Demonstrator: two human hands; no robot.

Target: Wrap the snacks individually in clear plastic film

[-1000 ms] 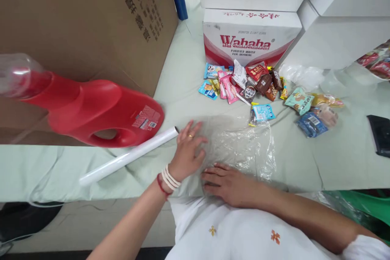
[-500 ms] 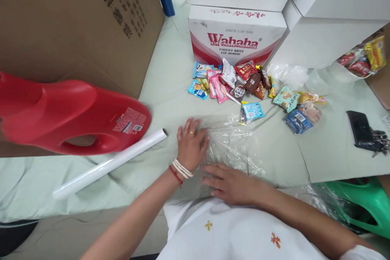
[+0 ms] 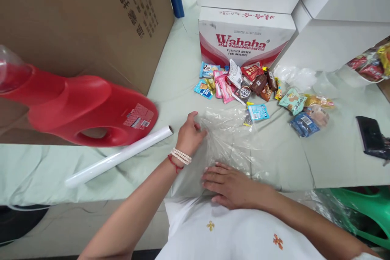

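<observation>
A crumpled clear plastic bag [image 3: 234, 142] is spread out on the pale green cloth in front of me. At its left edge my left hand [image 3: 190, 134], with a bead bracelet and red cord at the wrist, curls its fingers around the plastic, though the fingertips are partly hidden. My right hand [image 3: 227, 185] lies flat over the bag's near edge, fingers stretched out. Just beyond the bag is a pile of wrapped snacks [image 3: 258, 83], with a light blue packet [image 3: 258, 111] at the bag's far edge.
A white roll [image 3: 122, 156] lies to the left beside a big red plastic jug [image 3: 91, 107] and a brown carton [image 3: 91, 28]. Behind the snacks stands a Wahaba water box [image 3: 243, 42]. Black phone [image 3: 370, 134] at right; green plastic stool [image 3: 362, 207] below the table edge.
My left hand's fingers have curled in from lying spread, and the bag's left part has risen slightly. My right hand has settled flatter on the plastic. The view has shifted a little.
</observation>
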